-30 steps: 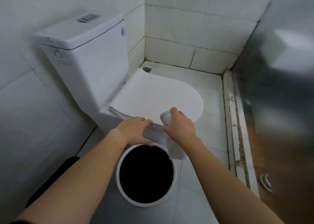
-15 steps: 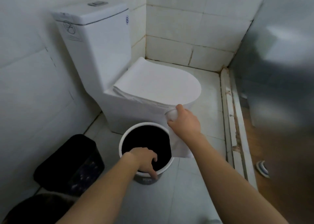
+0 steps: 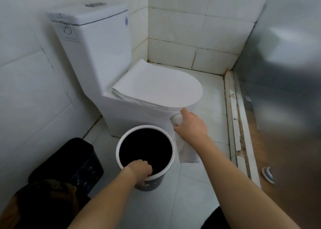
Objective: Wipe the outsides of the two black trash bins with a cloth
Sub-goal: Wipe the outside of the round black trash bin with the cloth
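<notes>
The round bin (image 3: 145, 156) is standing upright on the floor, just in front of the toilet (image 3: 139, 96). It has a white rim and a dark side, and its long way is going straight up and down. Its open mouth is facing up at the camera.

The left hand (image 3: 140, 168) is holding the near edge of the bin's rim, with the fingers curling over the rim into the bin. The right hand (image 3: 189, 126) is hanging up beside the far right edge of the bin, close to the front of the toilet. Its fingers are gripping a white cloth (image 3: 186, 152) together with something small, round and white that I cannot name. The cloth is hanging down right beside the bin's right side; I cannot tell if it is touching.

So the cloth hand is nearer to the bin's outside wall, which lies just left of it and lower down. I think it needs to go down and left.

The second black bin (image 3: 69, 162) is sitting left of the round bin, by the wall.
</notes>
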